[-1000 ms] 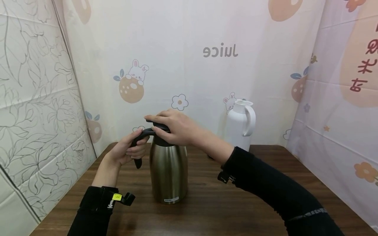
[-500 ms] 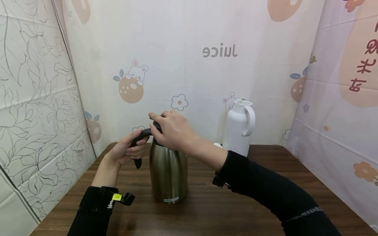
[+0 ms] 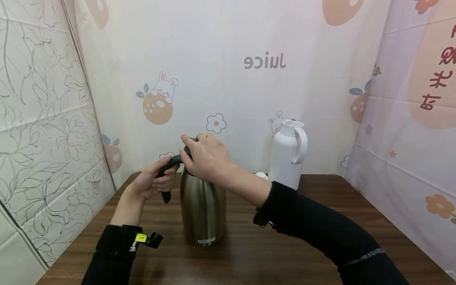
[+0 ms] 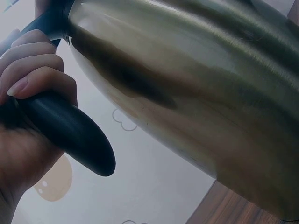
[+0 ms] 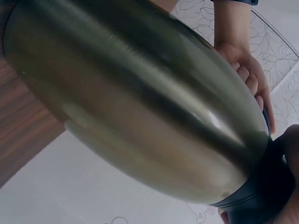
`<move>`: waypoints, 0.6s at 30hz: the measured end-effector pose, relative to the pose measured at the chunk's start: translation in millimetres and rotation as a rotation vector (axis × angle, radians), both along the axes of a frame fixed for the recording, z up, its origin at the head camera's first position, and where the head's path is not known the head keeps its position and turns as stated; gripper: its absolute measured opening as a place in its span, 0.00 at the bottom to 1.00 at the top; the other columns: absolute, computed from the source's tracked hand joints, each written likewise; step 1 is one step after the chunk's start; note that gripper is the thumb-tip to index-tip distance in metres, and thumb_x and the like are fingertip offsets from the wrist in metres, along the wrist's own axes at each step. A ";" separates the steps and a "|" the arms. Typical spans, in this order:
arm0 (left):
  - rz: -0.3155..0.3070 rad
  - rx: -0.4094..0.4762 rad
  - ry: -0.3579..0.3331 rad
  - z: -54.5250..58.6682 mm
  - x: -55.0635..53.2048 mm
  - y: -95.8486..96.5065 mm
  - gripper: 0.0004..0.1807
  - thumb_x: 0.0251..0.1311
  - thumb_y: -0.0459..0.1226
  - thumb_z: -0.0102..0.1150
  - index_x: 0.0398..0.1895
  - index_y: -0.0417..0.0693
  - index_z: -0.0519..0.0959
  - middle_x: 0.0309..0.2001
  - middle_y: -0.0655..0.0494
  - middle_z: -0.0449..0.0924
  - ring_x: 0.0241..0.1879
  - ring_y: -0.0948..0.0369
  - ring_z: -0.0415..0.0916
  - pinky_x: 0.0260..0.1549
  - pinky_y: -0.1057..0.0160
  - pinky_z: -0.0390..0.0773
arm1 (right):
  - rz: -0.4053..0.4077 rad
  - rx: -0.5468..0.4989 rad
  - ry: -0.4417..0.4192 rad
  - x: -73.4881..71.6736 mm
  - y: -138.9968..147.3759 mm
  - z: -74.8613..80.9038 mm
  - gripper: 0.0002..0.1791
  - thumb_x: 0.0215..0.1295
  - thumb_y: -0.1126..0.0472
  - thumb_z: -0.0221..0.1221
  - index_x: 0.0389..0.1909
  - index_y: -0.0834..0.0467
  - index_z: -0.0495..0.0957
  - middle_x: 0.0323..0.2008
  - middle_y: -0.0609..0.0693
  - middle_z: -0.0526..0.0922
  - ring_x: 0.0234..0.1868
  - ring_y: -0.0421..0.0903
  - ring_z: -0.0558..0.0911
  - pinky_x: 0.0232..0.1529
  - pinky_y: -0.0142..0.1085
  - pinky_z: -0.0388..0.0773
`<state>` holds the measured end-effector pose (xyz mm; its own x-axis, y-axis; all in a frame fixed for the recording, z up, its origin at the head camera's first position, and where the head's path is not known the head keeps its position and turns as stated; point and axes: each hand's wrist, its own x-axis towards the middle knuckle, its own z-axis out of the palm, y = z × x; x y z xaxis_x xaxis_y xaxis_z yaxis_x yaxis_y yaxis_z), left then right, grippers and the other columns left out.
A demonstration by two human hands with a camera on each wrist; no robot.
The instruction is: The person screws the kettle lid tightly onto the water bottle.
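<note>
A bronze-coloured metal vacuum jug (image 3: 203, 211) stands upright on the wooden table in the head view. My left hand (image 3: 151, 180) grips its black handle (image 4: 77, 135), fingers wrapped round it and the thumb along the top. Over the mouth of the jug, my right hand (image 3: 208, 158) holds the black lid (image 3: 187, 152), fingers and thumb curled about its sides. Most of the lid is hidden under that hand. In the right wrist view the black collar (image 5: 259, 184) of the jug shows beside the right fingers.
A white jug (image 3: 285, 158) with a side handle stands at the back right of the table (image 3: 270, 253). A small white round thing (image 3: 261, 175) shows just behind the right forearm. Printed cloth walls (image 3: 228, 87) enclose the table's back and sides.
My right hand has turned on the lid, its fingertips shifting right and its wrist swinging left and down. The left hand and jug stay put. The small white thing has come into sight.
</note>
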<state>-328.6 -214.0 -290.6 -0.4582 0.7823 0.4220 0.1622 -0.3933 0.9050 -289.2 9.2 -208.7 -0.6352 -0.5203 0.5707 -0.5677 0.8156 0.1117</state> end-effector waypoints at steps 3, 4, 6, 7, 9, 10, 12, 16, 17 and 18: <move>-0.005 0.000 0.001 -0.4 -0.5 0.3 0.26 0.88 0.50 0.23 0.32 0.49 0.66 0.15 0.59 0.51 0.12 0.62 0.44 0.15 0.62 0.43 | 0.030 0.001 -0.019 -1.5 3.6 0.5 0.26 0.83 0.44 0.49 0.74 0.47 0.75 0.52 0.54 0.86 0.42 0.51 0.79 0.35 0.41 0.79; -0.008 0.001 0.000 -0.6 -0.7 0.2 0.26 0.88 0.50 0.23 0.32 0.49 0.66 0.16 0.59 0.52 0.12 0.62 0.44 0.15 0.62 0.44 | 0.042 0.001 -0.025 -2.4 4.5 0.5 0.26 0.83 0.44 0.49 0.74 0.47 0.74 0.52 0.54 0.85 0.43 0.51 0.79 0.36 0.41 0.80; -0.013 0.005 -0.001 -0.9 -1.0 0.0 0.26 0.88 0.49 0.22 0.32 0.49 0.66 0.16 0.59 0.52 0.12 0.62 0.45 0.15 0.62 0.44 | 0.071 -0.002 -0.034 -3.9 6.6 0.5 0.26 0.83 0.44 0.50 0.75 0.48 0.74 0.54 0.54 0.85 0.46 0.52 0.80 0.38 0.42 0.80; -0.015 0.007 -0.002 -1.2 -1.4 -0.1 0.27 0.88 0.49 0.22 0.32 0.49 0.66 0.16 0.60 0.52 0.12 0.63 0.45 0.14 0.63 0.44 | 0.086 -0.004 -0.036 -4.8 7.7 0.3 0.27 0.83 0.44 0.50 0.75 0.48 0.74 0.55 0.54 0.85 0.48 0.52 0.81 0.40 0.42 0.81; -0.018 0.010 0.002 -1.3 -1.7 0.1 0.27 0.88 0.48 0.21 0.33 0.49 0.66 0.16 0.60 0.52 0.12 0.63 0.45 0.14 0.63 0.45 | 0.121 -0.007 -0.032 -6.7 10.1 -0.1 0.27 0.83 0.44 0.50 0.75 0.50 0.74 0.58 0.54 0.84 0.53 0.53 0.82 0.44 0.44 0.82; -0.016 0.010 0.000 -1.4 -1.7 0.1 0.27 0.88 0.49 0.21 0.33 0.49 0.66 0.16 0.60 0.52 0.12 0.63 0.46 0.15 0.63 0.45 | 0.140 -0.005 -0.027 -7.7 11.3 -0.3 0.27 0.83 0.44 0.50 0.75 0.50 0.74 0.60 0.54 0.83 0.56 0.54 0.82 0.46 0.44 0.83; -0.014 0.009 0.002 -1.6 -1.8 0.2 0.27 0.88 0.49 0.20 0.33 0.49 0.66 0.16 0.60 0.53 0.12 0.63 0.46 0.14 0.63 0.45 | 0.185 -0.001 -0.018 -10.1 14.2 -0.7 0.27 0.83 0.45 0.51 0.74 0.51 0.74 0.64 0.54 0.81 0.61 0.54 0.81 0.52 0.46 0.83; -0.012 0.010 0.003 -2.0 -1.7 0.1 0.27 0.88 0.49 0.20 0.32 0.49 0.66 0.16 0.60 0.53 0.12 0.64 0.47 0.14 0.63 0.45 | 0.280 0.025 -0.032 -15.0 20.6 0.5 0.25 0.83 0.46 0.51 0.74 0.49 0.75 0.72 0.55 0.75 0.70 0.54 0.77 0.63 0.48 0.79; -0.013 0.011 0.004 -2.1 -1.7 -0.1 0.27 0.88 0.49 0.20 0.32 0.49 0.66 0.16 0.60 0.53 0.12 0.64 0.47 0.14 0.63 0.45 | 0.305 0.032 -0.044 -16.5 22.4 1.2 0.25 0.84 0.46 0.50 0.73 0.49 0.75 0.73 0.55 0.74 0.72 0.54 0.75 0.65 0.49 0.77; -0.015 0.014 0.003 -2.1 -1.7 -0.1 0.27 0.88 0.49 0.20 0.32 0.49 0.66 0.16 0.60 0.53 0.12 0.64 0.47 0.14 0.63 0.45 | 0.328 0.041 -0.056 -17.5 24.0 2.2 0.25 0.84 0.46 0.50 0.73 0.48 0.75 0.75 0.55 0.72 0.73 0.54 0.74 0.68 0.49 0.75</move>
<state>-330.3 -214.1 -292.7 -0.4449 0.7834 0.4340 0.1588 -0.4080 0.8991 -306.7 33.2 -206.5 -0.4602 -0.7239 0.5140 -0.8053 0.5841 0.1015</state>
